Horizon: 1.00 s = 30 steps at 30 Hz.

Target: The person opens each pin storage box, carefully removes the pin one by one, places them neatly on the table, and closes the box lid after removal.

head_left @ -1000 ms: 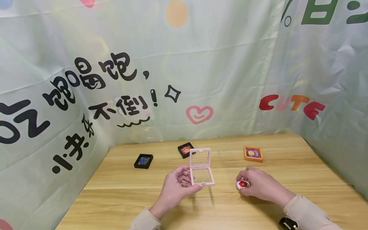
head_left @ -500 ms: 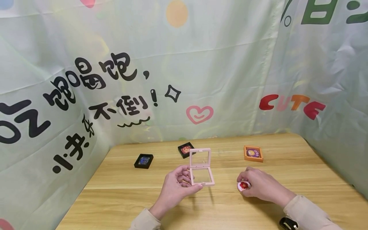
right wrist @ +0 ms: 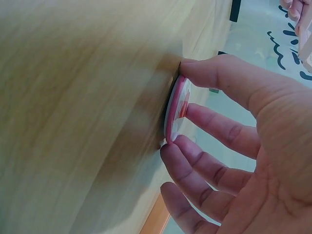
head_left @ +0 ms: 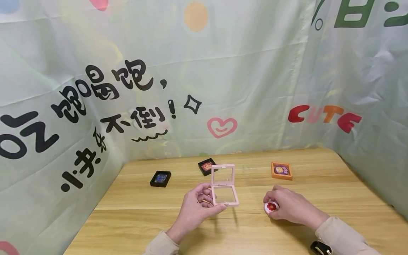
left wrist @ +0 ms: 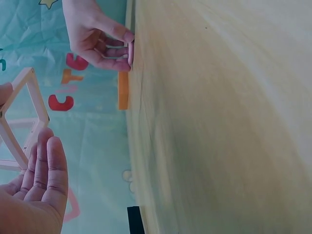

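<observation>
In the head view my left hand holds a pink square display case above the table, thumb along its lower edge. Its two clear-windowed halves are unfolded at the hinge, one nearly upright. To the right, my right hand pinches a round white badge with a red flower, low over the table. The right wrist view shows the badge edge-on between thumb and fingertips, its rim close to the wood. From the left wrist, the case rises beyond the straight fingers of my left hand.
Behind the hands lie a black case with a blue picture, another black case with a red one, and an orange case with a purple badge. The wooden table is enclosed by a printed curtain.
The badge in my right fingers has turned slightly, showing more of its flower face, and sits a touch nearer to me. The left hand and pink case have hardly moved.
</observation>
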### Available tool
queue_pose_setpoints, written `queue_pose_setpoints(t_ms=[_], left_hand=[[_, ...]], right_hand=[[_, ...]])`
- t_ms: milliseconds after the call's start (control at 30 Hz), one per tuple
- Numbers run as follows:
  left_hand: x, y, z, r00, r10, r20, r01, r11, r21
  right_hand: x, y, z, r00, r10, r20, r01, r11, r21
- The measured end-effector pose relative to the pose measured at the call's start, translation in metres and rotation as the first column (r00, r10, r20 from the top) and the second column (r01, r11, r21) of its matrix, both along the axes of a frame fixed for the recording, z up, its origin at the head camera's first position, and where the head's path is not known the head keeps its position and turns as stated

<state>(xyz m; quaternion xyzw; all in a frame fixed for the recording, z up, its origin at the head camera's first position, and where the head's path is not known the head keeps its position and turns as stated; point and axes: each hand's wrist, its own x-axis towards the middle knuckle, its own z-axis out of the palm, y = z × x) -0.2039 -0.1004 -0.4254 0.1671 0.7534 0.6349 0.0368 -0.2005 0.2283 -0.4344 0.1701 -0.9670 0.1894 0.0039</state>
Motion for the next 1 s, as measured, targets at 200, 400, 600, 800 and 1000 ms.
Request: queue_pose_setpoints(t_ms=[200, 400, 600, 800, 1000], left_hand=[[0.0, 0.0, 0.001, 1.0, 0.002, -0.005, -0.003, 1.0, -0.008], [0.0, 0.0, 0.001, 1.0, -0.004, -0.01, 0.004, 1.0, -0.019], [0.0, 0.001, 0.001, 1.0, -0.008, -0.009, 0.008, 1.0, -0.021], [0.003, 0.003, 0.002, 1.0, -0.026, -0.005, 0.026, 1.0, -0.013], [0.008, 0.006, 0.004, 0.998, -0.062, -0.02, 0.062, 0.998, -0.009]], right_hand=[[0.0, 0.0, 0.002, 1.0, -0.005, -0.01, 0.005, 1.0, 0.016], [-0.002, -0.001, 0.009, 0.999, 0.009, -0.044, -0.008, 1.0, 0.012], [-0.005, -0.009, 0.026, 0.999, 0.039, -0.008, -0.04, 0.985, -0.165], [-0.004, -0.025, 0.048, 0.992, 0.129, 0.009, -0.117, 0.93, -0.349], [0.003, -0.04, 0.065, 0.979, 0.199, 0.046, -0.158, 0.88, -0.448]])
